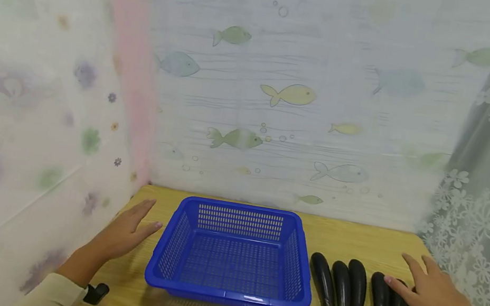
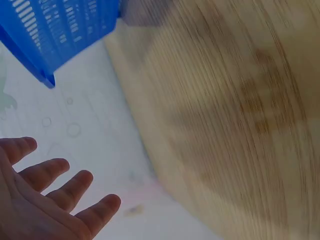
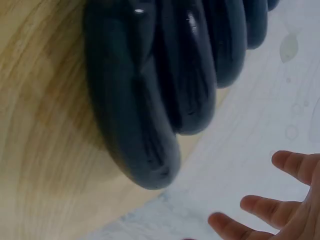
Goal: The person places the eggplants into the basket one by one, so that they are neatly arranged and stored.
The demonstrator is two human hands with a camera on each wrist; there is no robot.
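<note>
A blue plastic basket (image 1: 226,294) with slotted walls stands on the wooden table, and nothing lies in it. My left hand (image 1: 122,234) hovers just left of the basket, fingers extended and holding nothing; the left wrist view shows those fingers (image 2: 75,190) spread apart. To the right of the basket lie several dark eggplants (image 1: 323,283) with green stem ends toward me, in two groups. Above the right-hand group of eggplants (image 1: 379,302) my right hand (image 1: 436,295) is spread, its thumb overlapping them in the head view. It grips nothing, and its fingers (image 3: 270,210) show extended in the right wrist view.
The wooden table (image 1: 356,237) ends at a back wall hung with a fish-print sheet (image 1: 254,95). A flower-print sheet (image 1: 26,139) rises along the left side, and a lace curtain (image 1: 481,212) hangs at the right.
</note>
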